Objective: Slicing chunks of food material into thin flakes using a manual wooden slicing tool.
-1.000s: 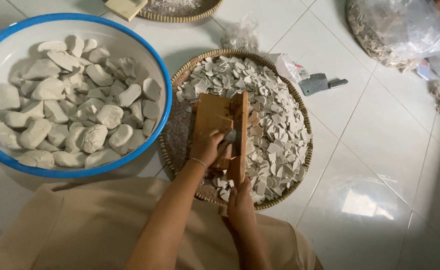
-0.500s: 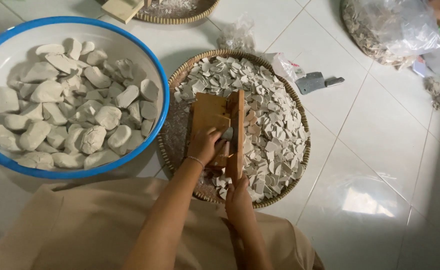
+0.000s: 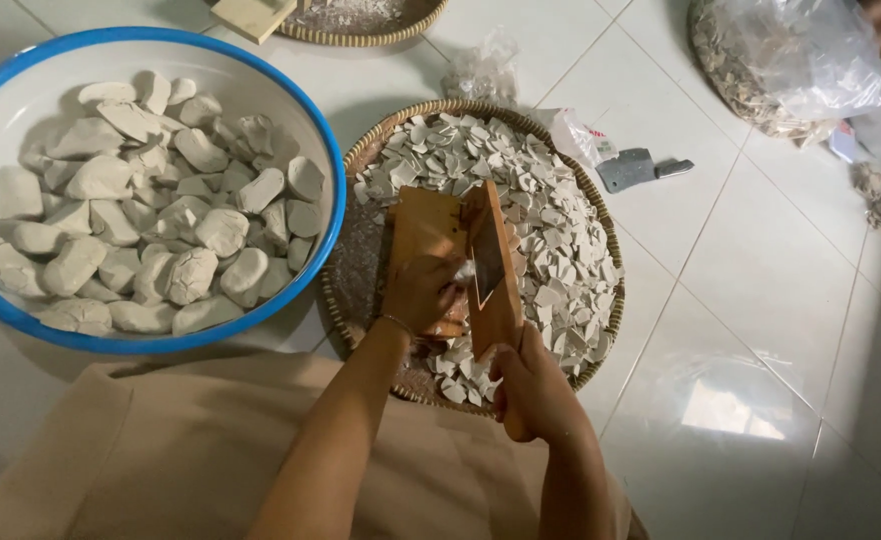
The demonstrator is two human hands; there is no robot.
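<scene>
A wooden slicer board [image 3: 431, 225] with a raised blade arm [image 3: 491, 270] lies over a round woven tray [image 3: 346, 290] heaped with thin pale slices [image 3: 551, 220]. My left hand [image 3: 423, 292] presses a pale lump against the board beside the blade; the lump is mostly hidden under my fingers. The near end of the wooden blade arm sits in the grip of my right hand [image 3: 531, 395], at the tray's front edge.
A big white basin with a blue rim [image 3: 161, 345] full of pale lumps [image 3: 151, 220] stands at the left. A small cleaver [image 3: 641, 168] lies on the tiled floor, right of the tray. Another woven tray [image 3: 361, 25] sits behind; plastic bags [image 3: 801, 60] at the far right.
My left hand has slid slightly along the board next to the blade. My right hand stays on the wooden arm. The view has shifted a little.
</scene>
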